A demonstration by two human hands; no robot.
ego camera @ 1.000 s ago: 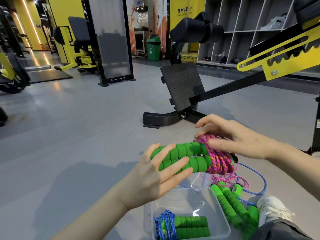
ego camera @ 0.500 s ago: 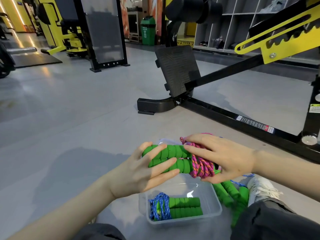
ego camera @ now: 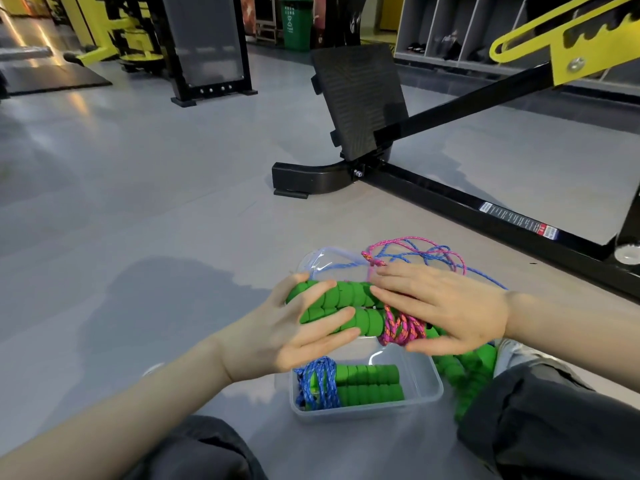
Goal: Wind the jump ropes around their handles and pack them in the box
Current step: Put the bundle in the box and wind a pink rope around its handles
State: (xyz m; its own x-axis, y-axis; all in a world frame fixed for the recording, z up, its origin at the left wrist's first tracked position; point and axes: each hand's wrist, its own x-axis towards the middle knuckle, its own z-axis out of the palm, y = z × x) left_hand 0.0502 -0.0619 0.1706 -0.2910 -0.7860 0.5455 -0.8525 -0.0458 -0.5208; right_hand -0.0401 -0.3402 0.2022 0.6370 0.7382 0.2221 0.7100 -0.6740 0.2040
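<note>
At lower centre a box [ego camera: 434, 384] is set on the floor [ego camera: 173, 202], with a wound rope [ego camera: 360, 382] laid inside. Handles [ego camera: 346, 303] are held just above it; loose cord [ego camera: 433, 249] is spread behind, and a machine [ego camera: 360, 98] is placed farther back.

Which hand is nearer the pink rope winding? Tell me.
Right. The right hand clasps the pink rope winding, touching it; the left hand holds the green handles at the other end, clear of it.
</note>
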